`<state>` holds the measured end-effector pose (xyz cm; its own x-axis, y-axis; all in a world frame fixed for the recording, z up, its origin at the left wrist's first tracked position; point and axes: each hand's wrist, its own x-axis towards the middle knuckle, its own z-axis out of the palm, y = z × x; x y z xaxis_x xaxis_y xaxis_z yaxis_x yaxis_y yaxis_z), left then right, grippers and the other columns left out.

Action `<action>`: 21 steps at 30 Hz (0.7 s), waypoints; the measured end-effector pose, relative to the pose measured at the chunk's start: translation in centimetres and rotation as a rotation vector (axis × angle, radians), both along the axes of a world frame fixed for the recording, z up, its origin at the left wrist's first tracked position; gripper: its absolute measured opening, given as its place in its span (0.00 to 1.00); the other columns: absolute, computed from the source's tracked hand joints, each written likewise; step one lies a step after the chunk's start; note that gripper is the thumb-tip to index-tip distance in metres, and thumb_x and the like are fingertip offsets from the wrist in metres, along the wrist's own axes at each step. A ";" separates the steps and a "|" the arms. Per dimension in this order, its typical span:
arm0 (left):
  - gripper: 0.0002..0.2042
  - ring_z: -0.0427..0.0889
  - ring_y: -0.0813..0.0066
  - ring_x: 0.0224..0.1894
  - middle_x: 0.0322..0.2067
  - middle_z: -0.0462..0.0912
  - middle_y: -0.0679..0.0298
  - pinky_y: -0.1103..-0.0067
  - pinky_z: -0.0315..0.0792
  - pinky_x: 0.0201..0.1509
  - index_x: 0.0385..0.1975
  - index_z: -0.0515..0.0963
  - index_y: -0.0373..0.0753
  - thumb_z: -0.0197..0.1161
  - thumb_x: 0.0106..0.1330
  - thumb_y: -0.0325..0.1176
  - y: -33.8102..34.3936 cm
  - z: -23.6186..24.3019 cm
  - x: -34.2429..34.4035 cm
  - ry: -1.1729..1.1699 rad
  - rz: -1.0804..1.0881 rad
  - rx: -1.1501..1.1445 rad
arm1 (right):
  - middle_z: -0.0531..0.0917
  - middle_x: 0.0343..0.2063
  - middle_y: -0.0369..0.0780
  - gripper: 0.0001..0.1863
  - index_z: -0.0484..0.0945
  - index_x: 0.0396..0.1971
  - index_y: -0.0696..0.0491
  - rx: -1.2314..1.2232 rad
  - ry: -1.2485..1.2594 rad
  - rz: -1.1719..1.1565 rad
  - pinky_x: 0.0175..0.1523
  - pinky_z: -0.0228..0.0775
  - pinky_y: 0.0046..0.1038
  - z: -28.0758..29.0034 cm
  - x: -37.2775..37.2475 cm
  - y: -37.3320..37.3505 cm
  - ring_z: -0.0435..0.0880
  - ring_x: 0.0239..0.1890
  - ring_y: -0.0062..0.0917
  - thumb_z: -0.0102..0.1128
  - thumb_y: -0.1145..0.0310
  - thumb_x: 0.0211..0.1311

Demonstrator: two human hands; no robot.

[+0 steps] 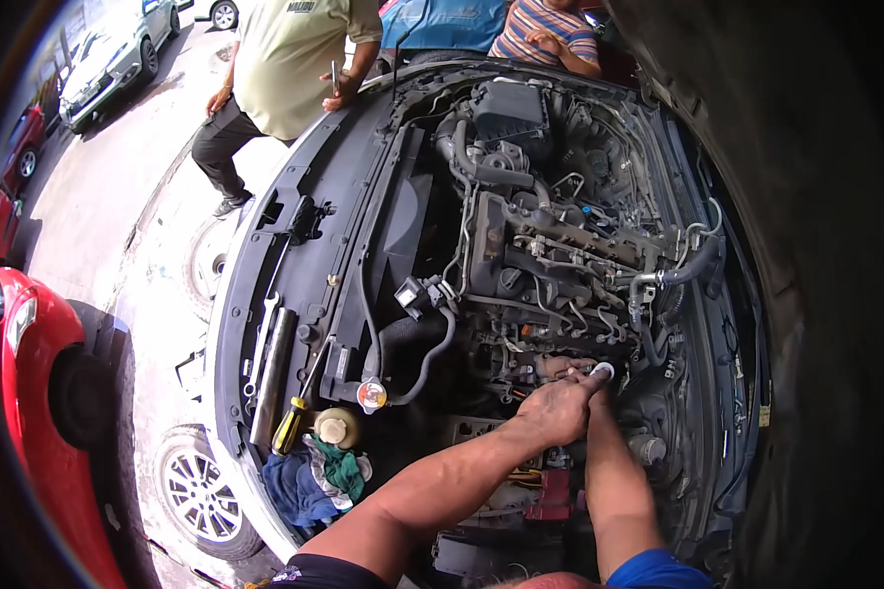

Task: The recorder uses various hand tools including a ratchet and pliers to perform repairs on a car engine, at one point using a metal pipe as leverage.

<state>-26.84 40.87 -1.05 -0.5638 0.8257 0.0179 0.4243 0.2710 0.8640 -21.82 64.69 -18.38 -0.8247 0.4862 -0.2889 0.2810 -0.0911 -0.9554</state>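
My left hand (552, 410) reaches into the engine (550, 265) at lower right, fingers closed at a small white round object (604, 371). My right hand (572, 367) is just beyond it, partly hidden by my left hand, fingers bent among dark hoses and fittings; what they hold I cannot make out. The two hands touch or nearly touch. Below my forearms are a red part (550, 496) and wiring.
Along the front panel lie a wrench (262, 344), metal bar (274, 378), yellow screwdriver (290, 424) and rags (314, 479). Two other people (285, 64) (545, 39) stand at the car's far side. A loose wheel (201, 486) and a red car (34, 373) are left.
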 end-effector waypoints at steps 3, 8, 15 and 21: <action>0.33 0.80 0.44 0.49 0.47 0.80 0.43 0.58 0.75 0.53 0.70 0.62 0.46 0.62 0.61 0.32 -6.3 -0.6 0.8 -0.043 0.025 -0.022 | 0.83 0.38 0.39 0.15 0.78 0.43 0.58 0.398 -0.102 -0.008 0.49 0.75 0.28 2.0 -0.4 -0.7 0.80 0.39 0.24 0.70 0.74 0.56; 0.35 0.83 0.42 0.46 0.42 0.83 0.41 0.60 0.77 0.50 0.71 0.58 0.44 0.61 0.62 0.31 -16.8 -1.1 1.3 -0.276 0.254 -0.086 | 0.84 0.35 0.49 0.22 0.76 0.44 0.59 1.135 -0.212 -0.071 0.46 0.76 0.40 7.3 -0.2 -3.3 0.84 0.38 0.42 0.72 0.61 0.56; 0.35 0.81 0.43 0.48 0.43 0.82 0.41 0.56 0.73 0.54 0.71 0.58 0.46 0.59 0.60 0.31 -16.2 -5.2 1.5 -0.249 0.214 -0.189 | 0.83 0.37 0.53 0.11 0.76 0.41 0.57 1.224 -0.504 0.338 0.50 0.73 0.47 9.2 -0.2 -3.4 0.82 0.44 0.52 0.61 0.68 0.63; 0.32 0.82 0.45 0.49 0.43 0.83 0.42 0.59 0.74 0.55 0.67 0.61 0.33 0.59 0.60 0.31 -17.0 -2.3 5.1 -0.261 0.021 -0.084 | 0.82 0.41 0.51 0.10 0.78 0.43 0.56 1.238 -0.416 0.499 0.51 0.74 0.42 10.3 -2.2 -2.9 0.82 0.46 0.48 0.58 0.68 0.65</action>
